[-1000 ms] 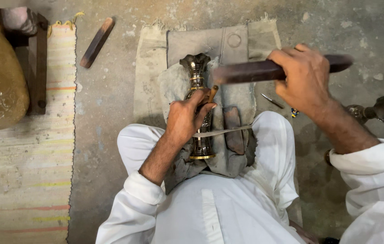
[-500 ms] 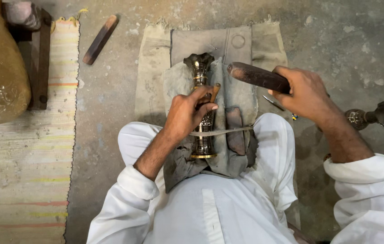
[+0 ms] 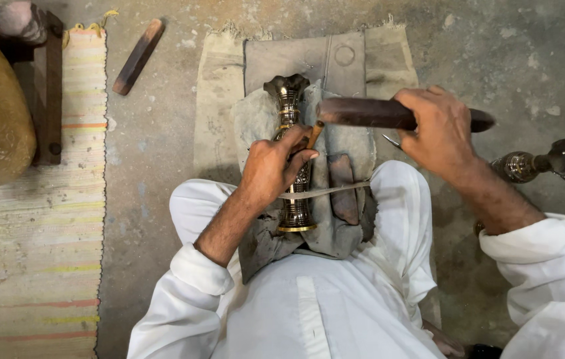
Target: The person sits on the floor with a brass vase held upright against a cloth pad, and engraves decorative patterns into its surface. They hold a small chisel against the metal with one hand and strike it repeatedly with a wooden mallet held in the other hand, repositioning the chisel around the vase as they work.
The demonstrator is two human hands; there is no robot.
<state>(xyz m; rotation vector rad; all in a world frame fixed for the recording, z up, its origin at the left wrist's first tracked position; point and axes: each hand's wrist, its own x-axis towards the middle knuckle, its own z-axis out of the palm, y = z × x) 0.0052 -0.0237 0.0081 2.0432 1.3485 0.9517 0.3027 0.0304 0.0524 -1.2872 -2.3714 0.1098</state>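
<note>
Left hand closed around a small wooden-handled punch, tip set against the brass vase. Vase lying lengthwise on grey cloth between the knees, flared mouth at the far end, base near the body, a thin strap across it. Right hand wrapped tight round a dark wooden mallet, held level just above the punch. Another brass piece on the concrete floor at right; a wooden stick far left beside a striped mat.

Head camera, straight down, close over lap.
</note>
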